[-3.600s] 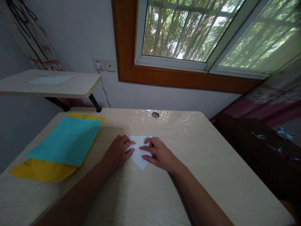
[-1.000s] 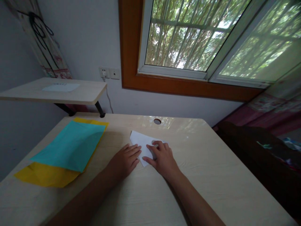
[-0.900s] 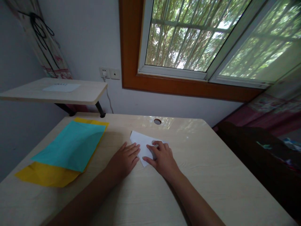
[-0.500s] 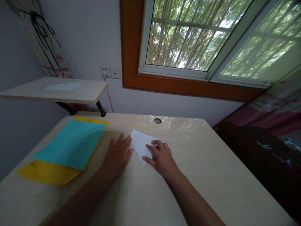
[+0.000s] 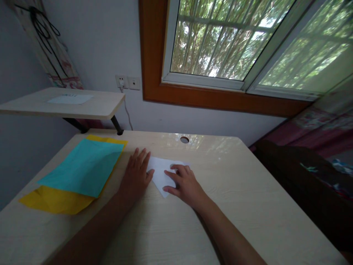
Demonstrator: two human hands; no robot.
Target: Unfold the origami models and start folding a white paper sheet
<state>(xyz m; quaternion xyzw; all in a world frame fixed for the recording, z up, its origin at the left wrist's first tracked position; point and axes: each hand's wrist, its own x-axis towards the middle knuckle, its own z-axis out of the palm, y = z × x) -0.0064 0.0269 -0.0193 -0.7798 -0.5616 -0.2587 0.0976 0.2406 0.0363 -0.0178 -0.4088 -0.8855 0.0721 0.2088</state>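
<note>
A small white piece of paper [image 5: 160,170], folded-looking and pointed toward me, lies on the wooden desk [image 5: 171,228] between my hands. My left hand [image 5: 136,175] rests flat over its left edge, fingers stretched out and pointing away from me. On the paper's right part lies my right hand [image 5: 183,184], its fingers bent and spread, with thumb and fingertips touching the sheet. That hand hides some of the paper's right side. Left of my left hand, a turquoise sheet [image 5: 85,165] lies on top of a yellow sheet [image 5: 57,200].
A raised shelf [image 5: 104,105] stands at the desk's back left, bearing a white paper [image 5: 70,99] with writing. A round cable hole [image 5: 184,140] sits near the back edge. Behind are a wall socket [image 5: 121,81] with a plugged cord and a barred window [image 5: 209,48].
The white paper has turned slightly and shifted a little left and toward me. My left hand has moved onto its left edge; my right hand has slid slightly left.
</note>
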